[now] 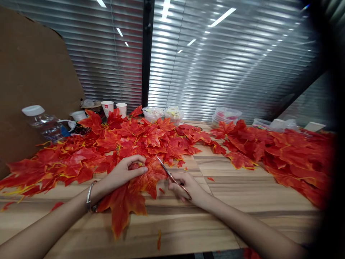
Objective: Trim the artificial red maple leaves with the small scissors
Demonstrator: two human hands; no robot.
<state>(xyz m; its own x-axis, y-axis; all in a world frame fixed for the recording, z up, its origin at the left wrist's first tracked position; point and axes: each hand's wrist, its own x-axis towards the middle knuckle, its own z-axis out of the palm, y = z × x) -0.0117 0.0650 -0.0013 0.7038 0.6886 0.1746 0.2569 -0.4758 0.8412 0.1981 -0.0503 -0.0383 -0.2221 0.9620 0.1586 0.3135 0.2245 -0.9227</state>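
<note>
Between the thumb and fingers of my left hand (132, 168) is a red artificial maple leaf (151, 178), held over the table. Another leaf (121, 208) hangs below that hand, its tip pointing toward me; how it is held is hidden. My right hand (187, 187) is closed around a pair of scissors (172, 177), whose blades point up and left at the right edge of the held leaf. The blades look nearly together. Small red scraps (210, 178) lie on the wood around my hands.
A pile of red leaves (153, 138) spreads behind my hands, and another heap (291, 154) covers the right side. Along the back stand paper cups (107, 107), clear plastic tubs (153, 113) and a plastic bottle (44, 122). A brown cardboard panel (35, 72) rises at the left.
</note>
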